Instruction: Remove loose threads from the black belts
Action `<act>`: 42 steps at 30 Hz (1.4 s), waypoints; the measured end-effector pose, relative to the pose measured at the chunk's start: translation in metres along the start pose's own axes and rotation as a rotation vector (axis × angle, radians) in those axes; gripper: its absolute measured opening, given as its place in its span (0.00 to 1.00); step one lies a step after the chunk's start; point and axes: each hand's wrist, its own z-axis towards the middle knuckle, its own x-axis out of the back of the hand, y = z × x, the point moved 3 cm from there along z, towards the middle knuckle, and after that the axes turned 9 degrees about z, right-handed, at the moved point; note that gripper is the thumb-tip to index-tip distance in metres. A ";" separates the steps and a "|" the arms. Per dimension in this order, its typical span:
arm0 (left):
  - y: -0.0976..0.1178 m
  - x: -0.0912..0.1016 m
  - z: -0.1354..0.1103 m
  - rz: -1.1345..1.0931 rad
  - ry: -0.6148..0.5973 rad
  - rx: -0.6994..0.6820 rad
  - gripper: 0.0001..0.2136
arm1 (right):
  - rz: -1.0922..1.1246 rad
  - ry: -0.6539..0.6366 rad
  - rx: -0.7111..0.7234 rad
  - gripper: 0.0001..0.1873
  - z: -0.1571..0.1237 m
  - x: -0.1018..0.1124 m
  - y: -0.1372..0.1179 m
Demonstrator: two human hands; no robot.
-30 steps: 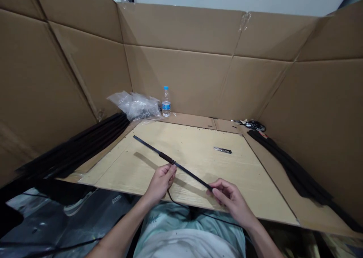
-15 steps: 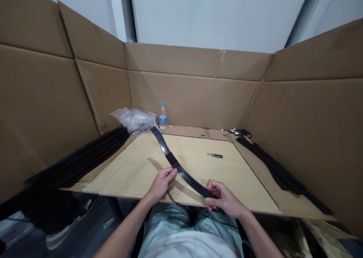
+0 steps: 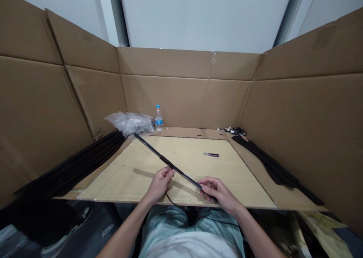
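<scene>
Here left hand (image 3: 160, 184) pinches black strip (image 3: 181, 173); right hand (image 3: 217, 192) grips its lower end.

Black strip (image 3: 181, 172): matt, smooth, rubber or plastic, cannot tell which. Board (image 3: 227, 175): pale wood, smooth, faint grain. Cardboard walls (image 3: 164, 99): brown, matt paper. Bag (image 3: 129, 124): clear plastic, glossy, crinkled. Bottle (image 3: 159, 119): clear glossy plastic, blue cap. Small knife (image 3: 211, 155): shiny metal blade, dark handle.

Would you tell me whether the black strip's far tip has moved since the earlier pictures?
Yes: since the middle picture, the tip swung left, away from the water bottle.
</scene>
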 end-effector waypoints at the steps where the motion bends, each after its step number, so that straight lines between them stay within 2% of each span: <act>1: -0.001 0.000 0.000 -0.002 -0.005 0.003 0.24 | -0.013 0.004 -0.009 0.26 0.000 0.001 0.000; 3: -0.003 0.000 0.000 0.000 -0.003 0.023 0.26 | -0.047 0.022 -0.015 0.28 0.000 0.002 -0.001; 5: -0.005 0.000 0.000 0.005 0.011 0.042 0.27 | -0.081 0.028 -0.024 0.24 0.000 0.002 -0.002; 8: -0.006 0.000 -0.001 0.006 0.017 0.037 0.28 | -0.104 -0.060 -0.071 0.20 0.000 0.000 0.000; 14: -0.001 -0.001 -0.002 0.059 -0.016 -0.027 0.27 | -0.022 -0.197 -0.162 0.28 -0.003 -0.006 0.008; 17: 0.001 -0.001 -0.002 0.058 0.008 -0.049 0.27 | -0.031 -0.180 -0.068 0.25 -0.004 -0.006 0.004; 20: -0.001 0.000 -0.001 0.008 0.034 -0.013 0.27 | -0.005 -0.082 0.023 0.20 -0.002 0.000 0.002; 24: -0.004 0.000 0.000 -0.065 0.018 0.029 0.28 | -0.008 0.004 0.037 0.20 0.001 0.009 0.005; 28: -0.005 0.001 -0.001 -0.050 0.023 0.044 0.29 | -0.017 -0.024 0.033 0.26 0.002 0.010 0.004; 33: -0.002 0.000 -0.002 0.022 0.015 0.001 0.30 | -0.017 -0.079 0.028 0.21 0.002 0.007 0.000; 36: 0.001 0.000 -0.001 0.081 0.030 -0.038 0.29 | 0.027 -0.123 0.026 0.22 0.002 0.004 0.000; 39: 0.002 0.000 0.000 0.136 0.058 -0.065 0.29 | 0.075 -0.186 -0.057 0.25 0.002 0.001 0.003; 42: 0.001 0.001 0.000 0.165 0.088 -0.061 0.27 | 0.050 -0.156 -0.035 0.24 0.002 0.003 0.004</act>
